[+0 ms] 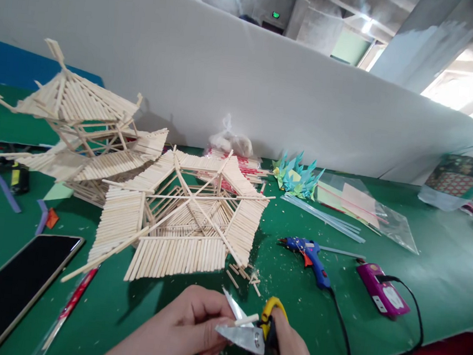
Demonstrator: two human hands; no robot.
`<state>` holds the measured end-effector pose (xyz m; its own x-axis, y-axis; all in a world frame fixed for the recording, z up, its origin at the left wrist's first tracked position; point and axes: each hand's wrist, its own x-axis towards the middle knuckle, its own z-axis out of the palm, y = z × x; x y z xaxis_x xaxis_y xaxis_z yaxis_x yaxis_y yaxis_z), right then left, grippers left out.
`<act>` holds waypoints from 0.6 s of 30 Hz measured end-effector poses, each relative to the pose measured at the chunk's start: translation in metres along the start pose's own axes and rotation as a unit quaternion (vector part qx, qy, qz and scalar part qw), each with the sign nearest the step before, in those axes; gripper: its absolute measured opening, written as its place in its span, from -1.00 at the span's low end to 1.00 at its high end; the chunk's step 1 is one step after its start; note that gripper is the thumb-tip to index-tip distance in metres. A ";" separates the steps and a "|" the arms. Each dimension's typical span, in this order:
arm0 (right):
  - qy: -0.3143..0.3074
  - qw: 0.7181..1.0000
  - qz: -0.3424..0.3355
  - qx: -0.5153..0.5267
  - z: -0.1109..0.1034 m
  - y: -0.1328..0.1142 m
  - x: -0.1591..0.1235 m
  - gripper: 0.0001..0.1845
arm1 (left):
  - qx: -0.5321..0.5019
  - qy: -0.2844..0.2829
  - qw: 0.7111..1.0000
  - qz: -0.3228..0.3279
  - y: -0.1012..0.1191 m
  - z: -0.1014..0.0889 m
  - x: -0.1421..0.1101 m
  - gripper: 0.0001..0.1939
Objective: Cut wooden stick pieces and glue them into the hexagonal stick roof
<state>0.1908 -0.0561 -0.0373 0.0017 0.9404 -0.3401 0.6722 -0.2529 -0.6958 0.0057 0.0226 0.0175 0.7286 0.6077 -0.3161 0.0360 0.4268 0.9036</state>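
At the bottom centre my left hand (pixel 190 329) pinches a short wooden stick (pixel 246 320) between thumb and fingers. My right hand (pixel 293 345) grips the yellow and black handles of a pair of scissors (pixel 241 337). The blades stand apart, with the stick lying between them. Just beyond my hands is a wooden-stick roof frame (pixel 179 255), with slatted panels around an opening crossed by long sticks. Short cut stick pieces (pixel 246 273) lie by its front right corner.
A stick-built pagoda model (pixel 86 129) stands at the left. Right of centre lie a blue glue gun (pixel 306 254), clear glue sticks (pixel 325 217) and a purple power box (pixel 382 289). A phone (pixel 12 290) and a wrapped stick bundle (pixel 72 301) are near left. Folded paper (pixel 297 175) sits behind.
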 end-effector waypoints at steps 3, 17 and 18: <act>-0.005 1.000 0.017 -0.001 0.002 0.001 0.000 -0.67 | -0.010 0.000 1.000 0.004 -0.003 0.002 0.000 -0.67; -0.016 0.998 0.022 0.056 -0.002 -0.006 -0.002 -0.49 | 0.102 0.048 0.988 0.104 -0.006 0.004 -0.004 -0.67; -0.019 0.998 0.018 0.054 -0.002 -0.007 -0.002 -0.51 | 0.070 0.024 0.994 0.074 -0.005 0.002 -0.003 -0.67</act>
<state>0.1879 -0.0557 -0.0302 -0.0047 0.9213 -0.3888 0.5879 -0.3120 -0.7464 0.0045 0.0169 0.0146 0.6992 0.6898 -0.1877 0.0293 0.2347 0.9716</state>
